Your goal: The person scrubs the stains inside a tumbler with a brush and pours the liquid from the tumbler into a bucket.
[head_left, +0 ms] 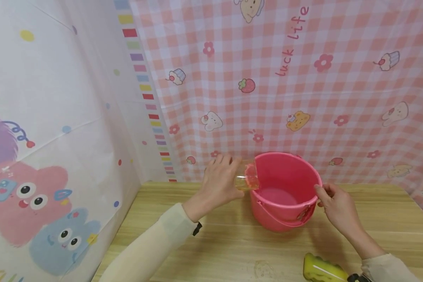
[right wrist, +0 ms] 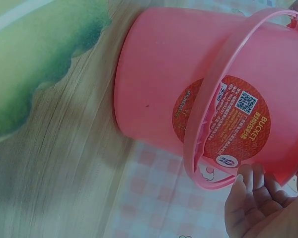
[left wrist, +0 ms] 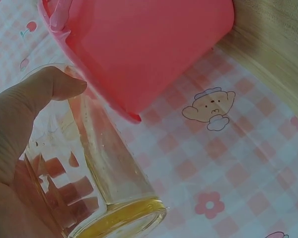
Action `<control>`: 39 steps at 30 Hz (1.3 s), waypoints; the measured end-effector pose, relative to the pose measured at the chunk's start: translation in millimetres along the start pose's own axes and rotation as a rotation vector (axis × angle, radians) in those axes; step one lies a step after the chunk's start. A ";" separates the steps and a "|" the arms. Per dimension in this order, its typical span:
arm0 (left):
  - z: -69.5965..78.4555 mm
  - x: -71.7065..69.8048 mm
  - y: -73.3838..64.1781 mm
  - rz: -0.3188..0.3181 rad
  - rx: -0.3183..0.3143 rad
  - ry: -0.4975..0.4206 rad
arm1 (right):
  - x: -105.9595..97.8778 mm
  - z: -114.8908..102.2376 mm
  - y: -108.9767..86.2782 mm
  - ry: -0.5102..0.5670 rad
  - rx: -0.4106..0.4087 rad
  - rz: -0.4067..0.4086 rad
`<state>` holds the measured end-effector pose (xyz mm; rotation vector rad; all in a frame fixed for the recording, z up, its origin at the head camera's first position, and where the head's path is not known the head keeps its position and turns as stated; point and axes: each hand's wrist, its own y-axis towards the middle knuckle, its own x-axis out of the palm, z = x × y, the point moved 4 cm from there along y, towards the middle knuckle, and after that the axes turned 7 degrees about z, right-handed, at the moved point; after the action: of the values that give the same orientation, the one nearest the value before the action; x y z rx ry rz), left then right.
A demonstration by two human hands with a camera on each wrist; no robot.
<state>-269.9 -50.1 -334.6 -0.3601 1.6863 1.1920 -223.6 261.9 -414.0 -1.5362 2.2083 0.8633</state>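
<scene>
My left hand (head_left: 220, 178) grips a clear drinking glass (head_left: 246, 177), tipped on its side with its mouth at the left rim of a pink bucket (head_left: 282, 215). In the left wrist view, yellowish liquid lies along the wall and base of the glass (left wrist: 121, 168). Thumb and fingers wrap round opposite sides of it. My right hand (head_left: 338, 207) pinches the bucket's right rim, thumb at the edge and fingers bent outside. The bucket stands upright on the table, its handle hanging down the front. A red round label (right wrist: 238, 124) marks its side.
A yellow-green, wavy-edged thing like a sponge (head_left: 322, 268) lies at the table's front, near my right wrist. A wet ring (head_left: 263, 269) marks the wooden table (head_left: 211, 243). A pink checked cloth (head_left: 232, 105) hangs behind the bucket, and a white printed cloth (head_left: 74, 156) at left.
</scene>
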 end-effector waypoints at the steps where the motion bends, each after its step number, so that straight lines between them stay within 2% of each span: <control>1: 0.1 0.0 0.0 0.001 0.001 0.002 | 0.0 0.1 0.0 0.001 0.000 0.000; 13: 0.9 -1.5 -0.1 0.011 0.005 0.006 | 0.8 2.4 1.0 -0.006 -0.001 -0.008; 39: 2.2 -2.0 1.8 -0.024 -0.008 0.018 | 1.3 3.0 1.0 -0.003 0.011 -0.017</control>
<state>-269.0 -48.0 -331.9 -0.3961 1.6882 1.1814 -225.3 263.2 -416.7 -1.5457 2.1912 0.8470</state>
